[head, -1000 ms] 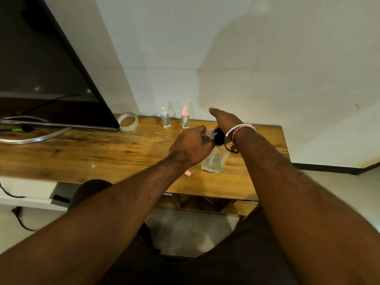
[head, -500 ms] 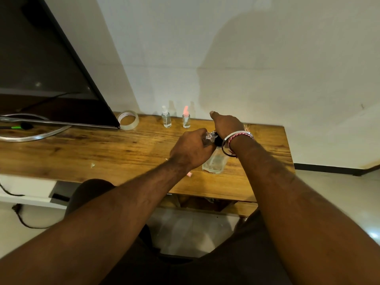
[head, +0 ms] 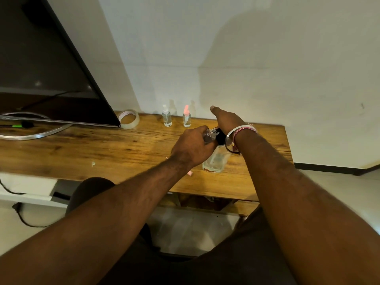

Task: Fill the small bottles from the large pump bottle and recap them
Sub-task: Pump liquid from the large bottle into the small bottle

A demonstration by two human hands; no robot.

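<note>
A clear large pump bottle (head: 214, 161) stood near the front right of a wooden table (head: 102, 149), its black pump head (head: 220, 136) under the heel of a person's right hand (head: 227, 120), which pressed down on it with the thumb stretched forward; how the fingers lay on the far side could not be told. The left hand (head: 192, 148) was clenched around a small clear bottle (head: 210, 134), tilted with its open neck touching the pump's outlet. Filling appeared to be the step in hand, though the liquid level in the small bottle was too hidden to judge. The next move likely called for keeping the neck tight against the spout, then picking up the pink cap (head: 190, 173) lying just beside the left wrist to close the bottle. Two more small bottles, one with a white cap (head: 166, 118) and one with a pink cap (head: 186, 117), stood upright and already capped against the white wall. A roll of clear tape (head: 129, 119) lay beside a television (head: 47, 64) at the left.
</note>
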